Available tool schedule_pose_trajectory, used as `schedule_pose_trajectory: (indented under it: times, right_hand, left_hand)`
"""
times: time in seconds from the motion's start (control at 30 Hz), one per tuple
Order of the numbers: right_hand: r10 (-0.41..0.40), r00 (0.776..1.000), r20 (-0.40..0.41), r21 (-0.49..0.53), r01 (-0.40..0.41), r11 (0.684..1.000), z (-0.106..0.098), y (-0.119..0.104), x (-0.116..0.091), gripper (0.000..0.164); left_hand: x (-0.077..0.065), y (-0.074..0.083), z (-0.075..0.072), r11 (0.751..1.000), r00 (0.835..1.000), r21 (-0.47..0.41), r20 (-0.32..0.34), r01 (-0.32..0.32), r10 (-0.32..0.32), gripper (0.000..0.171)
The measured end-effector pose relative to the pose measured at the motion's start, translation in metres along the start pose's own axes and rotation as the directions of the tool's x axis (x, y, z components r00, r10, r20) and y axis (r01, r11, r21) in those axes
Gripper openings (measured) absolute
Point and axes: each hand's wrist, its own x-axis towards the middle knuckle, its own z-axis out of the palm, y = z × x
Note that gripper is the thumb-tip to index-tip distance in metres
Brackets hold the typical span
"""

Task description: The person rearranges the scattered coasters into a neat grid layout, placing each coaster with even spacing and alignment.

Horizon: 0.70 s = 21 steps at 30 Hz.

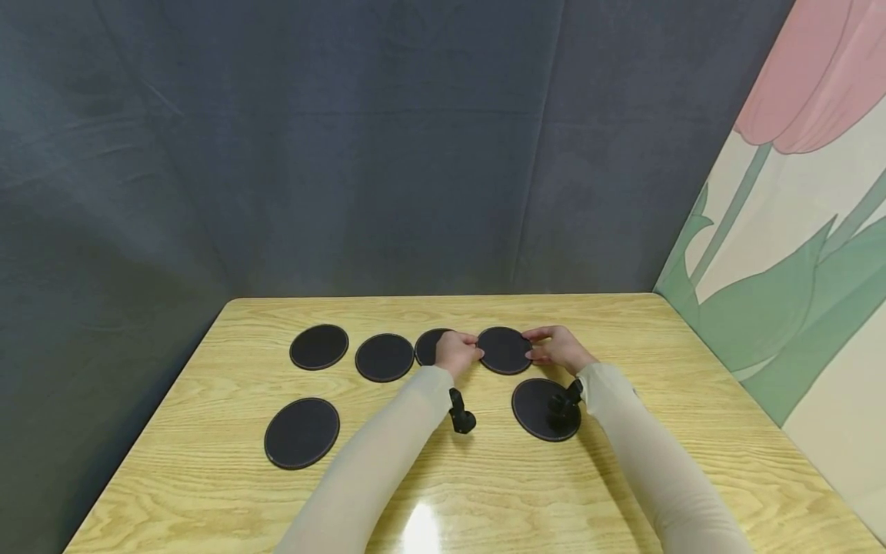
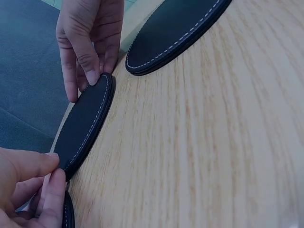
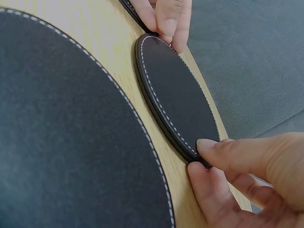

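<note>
A black round coaster (image 1: pixel 505 351) with pale stitching round its rim lies at the back of the table between my hands. My left hand (image 1: pixel 457 354) pinches its left edge between thumb and finger, seen close in the left wrist view. On the opposite edge, my right hand (image 3: pixel 247 175) grips with the thumb on top and fingers at the side. Another coaster (image 1: pixel 427 346) lies just to the left, partly hidden behind my left hand. Below my right wrist is a further coaster (image 1: pixel 536 412), partly covered by the wrist camera.
More black coasters lie on the left of the wooden table (image 1: pixel 429 531): one at the back left (image 1: pixel 319 347), one beside it (image 1: pixel 384 358), and one nearer the front (image 1: pixel 301 433). A dark curtain (image 1: pixel 381 154) hangs behind; a tulip-patterned panel (image 1: pixel 796 254) stands at right.
</note>
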Motion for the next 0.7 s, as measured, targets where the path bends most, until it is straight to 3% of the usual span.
schedule_pose_trajectory:
  times: [0.7]
  right_hand:
    - [-0.003,1.000,0.000,-0.050,0.003,0.999,0.0005,0.0017,0.0030,0.049]
  left_hand:
    - [-0.0041,0.0037,-0.0026,1.000,1.000,-0.001,0.030,-0.005,0.005,0.031]
